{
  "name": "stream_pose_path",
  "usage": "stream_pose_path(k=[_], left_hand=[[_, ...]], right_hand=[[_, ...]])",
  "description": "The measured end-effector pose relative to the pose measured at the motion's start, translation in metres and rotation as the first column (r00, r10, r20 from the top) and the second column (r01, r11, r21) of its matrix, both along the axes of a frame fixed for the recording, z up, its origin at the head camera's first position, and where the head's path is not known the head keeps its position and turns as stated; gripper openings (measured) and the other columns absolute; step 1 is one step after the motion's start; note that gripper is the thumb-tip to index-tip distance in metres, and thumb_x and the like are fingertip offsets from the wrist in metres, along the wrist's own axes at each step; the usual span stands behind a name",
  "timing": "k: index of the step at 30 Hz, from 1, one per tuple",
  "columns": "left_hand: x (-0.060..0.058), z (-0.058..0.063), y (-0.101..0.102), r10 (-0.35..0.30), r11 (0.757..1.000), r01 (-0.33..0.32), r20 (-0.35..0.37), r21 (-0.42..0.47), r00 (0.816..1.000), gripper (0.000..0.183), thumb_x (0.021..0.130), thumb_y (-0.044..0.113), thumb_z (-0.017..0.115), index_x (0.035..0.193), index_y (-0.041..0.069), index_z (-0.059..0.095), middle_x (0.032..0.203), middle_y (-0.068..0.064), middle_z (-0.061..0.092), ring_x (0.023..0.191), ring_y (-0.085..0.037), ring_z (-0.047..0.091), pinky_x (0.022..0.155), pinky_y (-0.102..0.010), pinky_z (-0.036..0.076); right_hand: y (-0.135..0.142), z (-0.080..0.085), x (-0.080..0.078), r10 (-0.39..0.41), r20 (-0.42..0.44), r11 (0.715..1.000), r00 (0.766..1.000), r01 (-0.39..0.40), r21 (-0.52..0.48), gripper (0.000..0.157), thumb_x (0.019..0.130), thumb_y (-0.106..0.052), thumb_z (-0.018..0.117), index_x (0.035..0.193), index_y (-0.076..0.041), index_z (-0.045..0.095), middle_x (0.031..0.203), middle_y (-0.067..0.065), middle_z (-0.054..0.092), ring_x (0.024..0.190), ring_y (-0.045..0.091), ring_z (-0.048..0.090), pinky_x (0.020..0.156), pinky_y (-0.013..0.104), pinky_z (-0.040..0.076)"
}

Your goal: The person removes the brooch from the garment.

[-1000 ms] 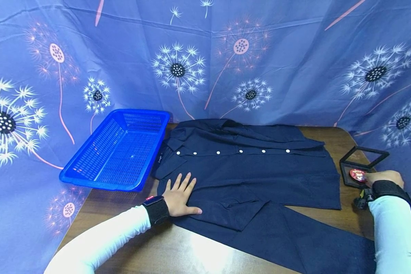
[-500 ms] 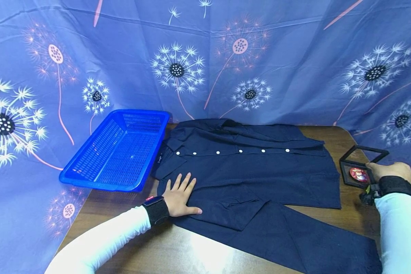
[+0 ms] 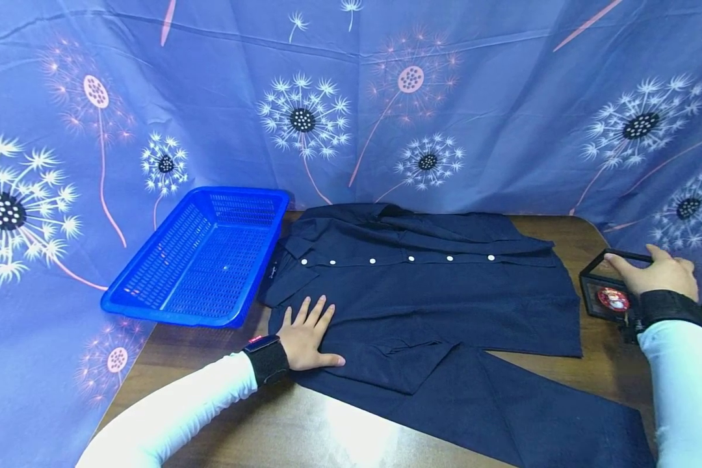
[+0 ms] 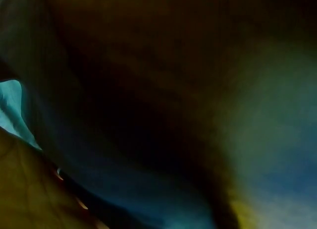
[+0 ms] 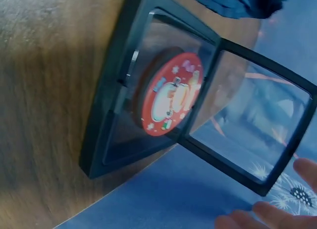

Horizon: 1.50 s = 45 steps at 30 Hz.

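A dark navy button-up shirt [image 3: 456,299] with white buttons lies spread out, collar at left and one sleeve toward the front right. My left hand [image 3: 307,341] rests on its shoulder area, fingers spread. At right stands a black-framed display case [image 5: 106,100], its clear lid [image 5: 223,165] raised. Inside sits a round red badge [image 5: 153,112] with a cartoon picture. My right hand [image 3: 661,276] is beside the lid, thumb and fingers apart around its free corner, gripping nothing. The left wrist view is dark and blurred.
A blue plastic basket [image 3: 175,317] is at the left, overhanging the edge of the wooden table [image 3: 257,416]. A blue curtain [image 3: 503,117] with dandelion prints hangs behind and around the table.
My right hand has come away from the badge, moved up and to the right, and spread its fingers near the lid. The left hand and shirt stay as they were.
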State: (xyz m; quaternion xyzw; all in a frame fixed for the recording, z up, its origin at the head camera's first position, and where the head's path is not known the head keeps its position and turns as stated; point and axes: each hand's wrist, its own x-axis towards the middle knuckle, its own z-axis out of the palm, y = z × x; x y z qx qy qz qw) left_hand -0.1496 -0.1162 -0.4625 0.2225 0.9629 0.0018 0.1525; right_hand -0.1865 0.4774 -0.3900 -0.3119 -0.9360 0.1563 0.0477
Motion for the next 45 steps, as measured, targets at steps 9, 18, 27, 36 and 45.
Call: stream_pose_path(k=[9, 18, 27, 36, 45], left_hand=[[0.002, 0.002, 0.000, -0.004, 1.000, 0.004, -0.015, 0.012, 1.000, 0.107, 0.068, 0.083, 0.042, 0.147, 0.016, 0.015, 0.154, -0.010, 0.006, 0.139, -0.039, 0.006, 0.104, -0.065, 0.013], [0.001, 0.000, 0.001, -0.001, 1.000, 0.001, -0.011, -0.002, 1.000, 0.108, 0.067, 0.084, 0.040, 0.148, 0.017, 0.013, 0.155, -0.009, 0.004, 0.140, -0.038, 0.004, 0.104, -0.064, 0.012], [0.002, -0.001, 0.001, -0.008, 1.000, 0.008, -0.034, -0.003, 0.999, 0.109, 0.066, 0.086, 0.038, 0.148, 0.017, 0.014, 0.155, -0.008, 0.005, 0.140, -0.038, 0.005, 0.104, -0.064, 0.013], [0.002, 0.002, 0.001, -0.004, 1.000, 0.004, -0.029, 0.003, 1.000, 0.108, 0.067, 0.085, 0.040, 0.148, 0.017, 0.014, 0.155, -0.008, 0.004, 0.140, -0.038, 0.005, 0.104, -0.064, 0.012], [0.002, 0.002, 0.001, 0.002, 1.000, -0.002, -0.018, 0.004, 1.000, 0.108, 0.067, 0.084, 0.040, 0.148, 0.017, 0.014, 0.155, -0.008, 0.004, 0.140, -0.038, 0.004, 0.105, -0.064, 0.012]], right_hand=[[-0.003, -0.011, -0.003, 0.027, -0.035, 0.997, 0.999, -0.024, 0.068, 0.083, 0.087, -0.062, 0.036, 0.141, 0.000, 0.025, 0.121, 0.045, 0.031, 0.106, 0.058, 0.036, 0.079, 0.063, 0.036], [-0.011, -0.010, -0.012, 0.023, -0.039, 0.997, 0.999, -0.020, 0.076, 0.074, 0.091, -0.057, 0.031, 0.141, -0.003, 0.028, 0.130, 0.042, 0.028, 0.118, 0.055, 0.028, 0.093, 0.062, 0.028], [-0.009, -0.013, -0.016, 0.017, -0.090, 0.997, 0.996, -0.010, 0.074, 0.068, 0.092, -0.053, 0.036, 0.135, -0.002, 0.038, 0.124, 0.040, 0.036, 0.117, 0.053, 0.030, 0.098, 0.058, 0.022], [-0.009, -0.013, -0.016, 0.046, -0.082, 0.983, 0.996, -0.030, 0.183, 0.060, 0.093, -0.048, 0.042, 0.129, 0.000, 0.046, 0.113, 0.036, 0.050, 0.109, 0.050, 0.037, 0.093, 0.057, 0.029], [-0.008, -0.015, -0.012, 0.053, -0.117, 0.987, 0.992, -0.034, 0.159, 0.062, 0.091, -0.050, 0.044, 0.130, -0.002, 0.046, 0.115, 0.040, 0.044, 0.108, 0.052, 0.037, 0.089, 0.059, 0.029]])
